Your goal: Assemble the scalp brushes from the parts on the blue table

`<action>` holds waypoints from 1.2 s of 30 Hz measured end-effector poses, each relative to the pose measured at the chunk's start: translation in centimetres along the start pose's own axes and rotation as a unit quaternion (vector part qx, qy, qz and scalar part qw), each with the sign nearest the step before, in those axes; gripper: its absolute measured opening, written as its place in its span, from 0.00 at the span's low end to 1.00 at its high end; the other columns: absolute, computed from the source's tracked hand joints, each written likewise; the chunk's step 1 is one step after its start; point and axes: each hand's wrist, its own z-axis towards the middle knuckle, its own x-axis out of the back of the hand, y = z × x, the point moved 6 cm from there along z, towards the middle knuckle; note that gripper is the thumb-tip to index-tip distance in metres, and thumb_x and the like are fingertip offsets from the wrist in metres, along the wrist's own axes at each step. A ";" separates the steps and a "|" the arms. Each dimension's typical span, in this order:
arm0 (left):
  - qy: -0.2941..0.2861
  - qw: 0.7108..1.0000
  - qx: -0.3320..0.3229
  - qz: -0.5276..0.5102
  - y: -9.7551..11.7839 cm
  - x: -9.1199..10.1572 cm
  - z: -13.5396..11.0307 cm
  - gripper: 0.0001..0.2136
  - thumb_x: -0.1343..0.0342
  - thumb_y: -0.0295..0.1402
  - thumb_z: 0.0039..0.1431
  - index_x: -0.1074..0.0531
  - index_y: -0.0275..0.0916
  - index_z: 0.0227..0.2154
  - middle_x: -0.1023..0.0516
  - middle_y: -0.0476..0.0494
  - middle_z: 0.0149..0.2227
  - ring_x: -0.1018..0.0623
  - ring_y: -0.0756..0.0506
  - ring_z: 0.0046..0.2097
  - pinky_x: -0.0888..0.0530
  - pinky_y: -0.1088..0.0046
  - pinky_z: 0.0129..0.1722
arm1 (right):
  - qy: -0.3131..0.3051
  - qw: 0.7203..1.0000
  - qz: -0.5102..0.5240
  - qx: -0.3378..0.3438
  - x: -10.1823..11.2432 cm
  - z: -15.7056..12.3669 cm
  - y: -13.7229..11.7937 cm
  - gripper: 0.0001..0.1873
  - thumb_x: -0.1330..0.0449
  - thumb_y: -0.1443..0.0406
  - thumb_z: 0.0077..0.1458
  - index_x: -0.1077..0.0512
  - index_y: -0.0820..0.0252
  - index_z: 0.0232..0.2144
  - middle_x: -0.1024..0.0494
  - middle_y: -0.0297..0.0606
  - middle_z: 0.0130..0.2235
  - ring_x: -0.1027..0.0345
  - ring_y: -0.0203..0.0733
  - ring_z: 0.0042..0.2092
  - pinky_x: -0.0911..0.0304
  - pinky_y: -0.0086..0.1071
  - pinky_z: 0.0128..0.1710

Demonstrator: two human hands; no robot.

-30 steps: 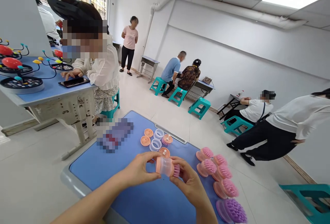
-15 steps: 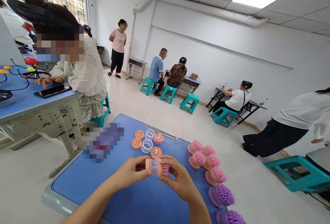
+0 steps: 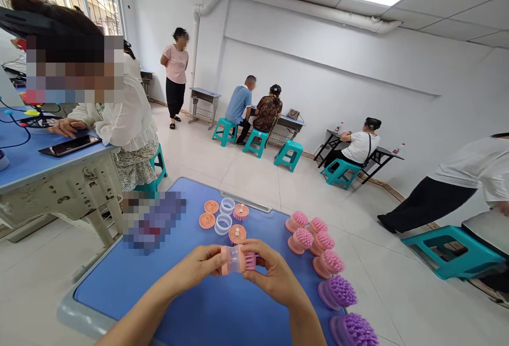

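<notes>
We show the left hand (image 3: 194,269) and right hand (image 3: 272,271) gripping a pink bristled brush (image 3: 249,261) over the blue tabletop (image 3: 119,303).

A person in a white frilly blouse (image 3: 123,118) sits by a blue-topped metal counter (image 3: 59,187), one hand near a black phone (image 3: 69,146). Far off, a person in a pink shirt (image 3: 175,63) stands by the white wall (image 3: 318,59). Teal plastic stools (image 3: 288,155) stand on the white tile floor (image 3: 254,187).

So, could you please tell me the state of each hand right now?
Left hand: closed, holding the pink bristled brush.
Right hand: closed, holding it too.
</notes>
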 end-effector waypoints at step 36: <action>0.092 0.995 0.011 -0.039 0.1 0.3 -0.4 0.07 0.45 0.34 0.49 0.29 0.35 0.26 0.32 0.52 0.23 0.33 0.52 0.27 0.34 0.77 0.28 | 0.050 0.998 0.034 -0.032 0.2 -0.1 1.9 0.18 0.36 0.60 0.44 0.31 0.54 0.40 0.28 0.42 0.44 0.33 0.49 0.45 0.33 0.39 0.43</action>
